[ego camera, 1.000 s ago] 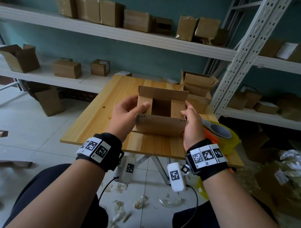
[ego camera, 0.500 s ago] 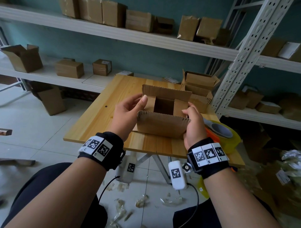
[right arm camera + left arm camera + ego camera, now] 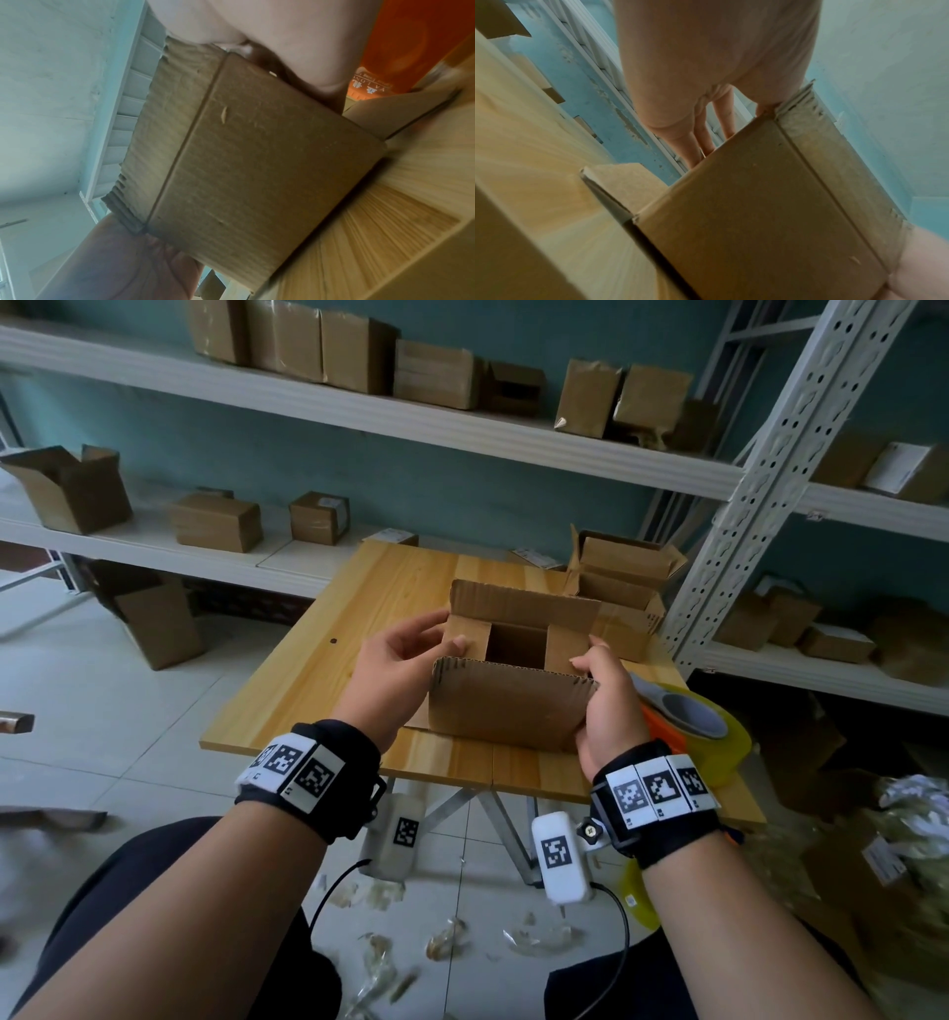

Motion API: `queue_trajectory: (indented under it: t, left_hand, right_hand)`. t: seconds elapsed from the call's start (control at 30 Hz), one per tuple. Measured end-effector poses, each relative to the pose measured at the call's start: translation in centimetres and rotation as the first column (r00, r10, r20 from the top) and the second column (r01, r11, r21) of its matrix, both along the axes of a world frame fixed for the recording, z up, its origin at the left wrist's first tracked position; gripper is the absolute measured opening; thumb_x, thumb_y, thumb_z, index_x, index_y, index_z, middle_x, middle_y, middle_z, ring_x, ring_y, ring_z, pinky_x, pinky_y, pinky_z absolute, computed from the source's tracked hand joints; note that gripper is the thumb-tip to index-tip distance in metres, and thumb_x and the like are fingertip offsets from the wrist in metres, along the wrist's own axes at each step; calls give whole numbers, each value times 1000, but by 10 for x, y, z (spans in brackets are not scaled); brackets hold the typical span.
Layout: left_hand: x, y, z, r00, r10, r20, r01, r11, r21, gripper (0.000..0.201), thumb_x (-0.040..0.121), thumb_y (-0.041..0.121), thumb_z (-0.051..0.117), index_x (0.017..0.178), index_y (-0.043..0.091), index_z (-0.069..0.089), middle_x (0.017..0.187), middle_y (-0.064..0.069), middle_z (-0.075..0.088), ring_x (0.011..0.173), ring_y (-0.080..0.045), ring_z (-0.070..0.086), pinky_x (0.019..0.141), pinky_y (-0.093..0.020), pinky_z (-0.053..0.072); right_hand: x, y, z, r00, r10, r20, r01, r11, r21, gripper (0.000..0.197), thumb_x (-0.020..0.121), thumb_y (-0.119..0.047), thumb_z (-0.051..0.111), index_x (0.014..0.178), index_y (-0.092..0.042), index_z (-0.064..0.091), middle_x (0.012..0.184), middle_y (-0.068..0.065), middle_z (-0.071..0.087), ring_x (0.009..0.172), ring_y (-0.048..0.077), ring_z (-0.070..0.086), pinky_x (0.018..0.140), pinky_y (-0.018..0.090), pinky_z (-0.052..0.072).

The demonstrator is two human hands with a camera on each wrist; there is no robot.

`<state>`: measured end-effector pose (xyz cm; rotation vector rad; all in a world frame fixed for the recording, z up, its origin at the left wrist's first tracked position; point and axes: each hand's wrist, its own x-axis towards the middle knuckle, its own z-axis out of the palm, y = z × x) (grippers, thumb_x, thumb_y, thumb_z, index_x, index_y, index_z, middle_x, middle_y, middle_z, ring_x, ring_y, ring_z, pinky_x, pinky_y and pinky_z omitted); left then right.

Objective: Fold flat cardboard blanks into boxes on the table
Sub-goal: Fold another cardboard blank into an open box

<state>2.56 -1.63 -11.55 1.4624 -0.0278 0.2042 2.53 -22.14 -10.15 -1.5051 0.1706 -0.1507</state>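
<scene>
Tape roll (image 3: pixel 690 713) beside right hand (image 3: pixel 608 711); open cartons (image 3: pixel 624 580) behind box (image 3: pixel 506 706) — shelves (image 3: pixel 359 410) beyond.

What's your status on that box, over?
Left hand, right hand grip box ends, thumbs on side flaps. Long flaps upright, unfolded. Tape roll beside right hand, not blocking.
</scene>
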Motion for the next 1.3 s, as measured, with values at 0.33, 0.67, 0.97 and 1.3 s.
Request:
queue_trajectory:
  t: [0.33, 0.67, 0.97, 1.3]
  left_hand:
    - [1, 0, 5, 1000, -8, -7, 8, 1000, 1, 45, 89, 32, 82, 133, 27, 71, 114, 4, 79, 111, -17, 74, 91, -38, 60]
    - [2, -3, 6, 999, 11, -33, -11, 1000, -2, 51, 88, 35, 83, 136, 24, 68, 118, 3, 77, 110, -16, 73, 82, -31, 58]
    - [3, -8, 2, 999, 36, -19, -36, 999, -8, 38, 97, 33, 75, 133, 24, 69, 114, 5, 76, 104, -11, 73, 74, -20, 57]
    - [-2, -12, 0, 991, 102, 86, -116, 976, 182, 28, 110, 49, 46, 123, 38, 69, 114, 19, 70, 109, 1, 61, 93, -30, 48]
  right_hand:
    - [4, 2, -1, 1000, -7, -10, 7, 1000, -9, 38, 71, -40, 56, 106, -52, 58, 141, 7, 57, 132, 32, 54, 113, 62, 44]
    - [-3, 5, 2, 1000, -19, -19, 19, 1000, -23, 68, 74, -40, 52, 141, -40, 50, 146, 5, 52, 136, 29, 50, 114, 61, 43]
    - [-8, 7, 7, 999, -38, -25, 38, 999, -2, 76, 74, -38, 52, 150, -34, 47, 151, 7, 49, 139, 31, 48, 116, 61, 41]
    - [-10, 10, 9, 998, -55, -22, 54, 999, -3, 73, 76, -39, 49, 148, -36, 48, 149, 4, 49, 138, 29, 47, 116, 59, 41]
